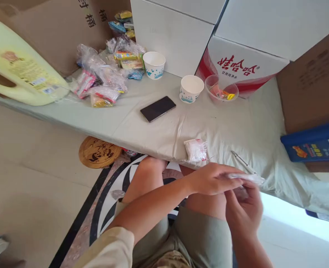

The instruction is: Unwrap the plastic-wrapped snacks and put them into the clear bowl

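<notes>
Translucent plastic packet (250, 178), one, near right: was pinched by left hand (213, 180) and right hand (246, 210); seemed light, soft, slippery; edges likely offered best hold.

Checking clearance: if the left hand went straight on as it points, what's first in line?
Past the white packet it holds, the left hand would likely meet the right hand first; blur leaves exact depth unclear.
</notes>
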The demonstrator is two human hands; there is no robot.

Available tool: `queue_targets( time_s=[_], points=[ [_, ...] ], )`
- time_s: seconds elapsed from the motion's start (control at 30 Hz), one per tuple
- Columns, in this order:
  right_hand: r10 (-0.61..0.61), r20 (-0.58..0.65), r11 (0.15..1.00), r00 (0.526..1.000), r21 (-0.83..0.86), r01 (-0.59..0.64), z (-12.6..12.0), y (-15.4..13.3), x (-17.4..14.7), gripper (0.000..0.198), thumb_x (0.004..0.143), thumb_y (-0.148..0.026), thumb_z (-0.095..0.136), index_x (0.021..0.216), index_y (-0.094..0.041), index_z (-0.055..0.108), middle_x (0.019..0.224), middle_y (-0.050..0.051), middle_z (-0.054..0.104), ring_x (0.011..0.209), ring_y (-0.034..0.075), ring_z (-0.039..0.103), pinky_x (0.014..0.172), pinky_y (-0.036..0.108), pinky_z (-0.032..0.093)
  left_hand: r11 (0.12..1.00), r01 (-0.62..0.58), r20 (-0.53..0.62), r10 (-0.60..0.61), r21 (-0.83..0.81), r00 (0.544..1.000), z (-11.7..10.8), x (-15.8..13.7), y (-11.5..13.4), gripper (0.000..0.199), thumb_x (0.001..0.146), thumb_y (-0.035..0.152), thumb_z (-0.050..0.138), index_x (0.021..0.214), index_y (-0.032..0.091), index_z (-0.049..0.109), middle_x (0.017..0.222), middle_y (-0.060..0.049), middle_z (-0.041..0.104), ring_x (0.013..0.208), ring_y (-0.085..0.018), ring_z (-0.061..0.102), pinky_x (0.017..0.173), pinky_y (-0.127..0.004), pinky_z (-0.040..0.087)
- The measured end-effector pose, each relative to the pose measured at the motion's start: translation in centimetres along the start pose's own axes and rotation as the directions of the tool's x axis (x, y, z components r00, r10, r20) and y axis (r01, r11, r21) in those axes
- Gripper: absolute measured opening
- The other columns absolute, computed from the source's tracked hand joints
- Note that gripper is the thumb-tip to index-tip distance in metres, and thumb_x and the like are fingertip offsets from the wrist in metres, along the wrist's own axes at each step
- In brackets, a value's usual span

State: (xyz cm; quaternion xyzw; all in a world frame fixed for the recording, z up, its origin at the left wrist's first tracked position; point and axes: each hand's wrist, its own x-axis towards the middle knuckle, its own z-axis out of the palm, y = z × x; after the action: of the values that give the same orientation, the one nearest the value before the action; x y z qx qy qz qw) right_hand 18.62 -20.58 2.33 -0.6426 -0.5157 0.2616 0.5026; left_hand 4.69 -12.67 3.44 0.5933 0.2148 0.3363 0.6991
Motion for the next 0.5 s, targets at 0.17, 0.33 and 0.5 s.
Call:
queue_targets(
  time_s=[0.17, 0.33, 0.5],
  points=[
    [-0.175, -0.163, 0.979, 0.971, -0.131, 0.155, 0.7, -1.6, 5.3, 0.051, 0.069, -0.033, 0.086, 0.109, -0.029, 0.056, 0.111, 0.005, 0.061, 0.096, 0.022, 0.063, 0.080, 0.037, 0.052, 0.990, -0.138, 0.073, 0.139, -0.014, 0.988, -4.0, 3.7, 0.3, 0.020, 0.089, 0.034, 0.064, 0.098, 0.024, 0.078, 0.118, -0.007, 0.073, 0.110, -0.020, 0.067, 0.101, -0.032, 0.051],
    [-0.193, 0.091, 0.931, 0.977, -0.299, 0.212, 2.7, -3.4, 10.5, 0.021, 0.067, -0.036, 0.080, 0.072, -0.023, 0.064, 0.075, 0.004, 0.068, 0.066, 0.019, 0.060, 0.058, 0.034, 0.044, 0.991, -0.117, -0.120, 0.124, 0.069, 0.985, -10.0, -0.3, 2.8, 0.046, 0.084, 0.040, 0.070, 0.128, 0.030, 0.065, 0.113, -0.003, 0.075, 0.102, -0.020, 0.068, 0.091, -0.032, 0.052],
    [-0.283, 0.051, 0.786, 0.958, -0.559, 0.262, 12.7, -9.6, 21.3, 0.021, 0.064, -0.018, 0.076, 0.061, -0.019, 0.056, 0.053, -0.007, 0.048, 0.053, 0.007, 0.041, 0.053, 0.028, 0.030, 0.989, -0.125, -0.554, 0.145, 0.075, 0.819, -16.8, -2.3, 1.5, 0.019, 0.091, 0.034, 0.055, 0.098, 0.020, 0.066, 0.093, -0.003, 0.072, 0.091, -0.018, 0.066, 0.085, -0.030, 0.050]
  ],
)
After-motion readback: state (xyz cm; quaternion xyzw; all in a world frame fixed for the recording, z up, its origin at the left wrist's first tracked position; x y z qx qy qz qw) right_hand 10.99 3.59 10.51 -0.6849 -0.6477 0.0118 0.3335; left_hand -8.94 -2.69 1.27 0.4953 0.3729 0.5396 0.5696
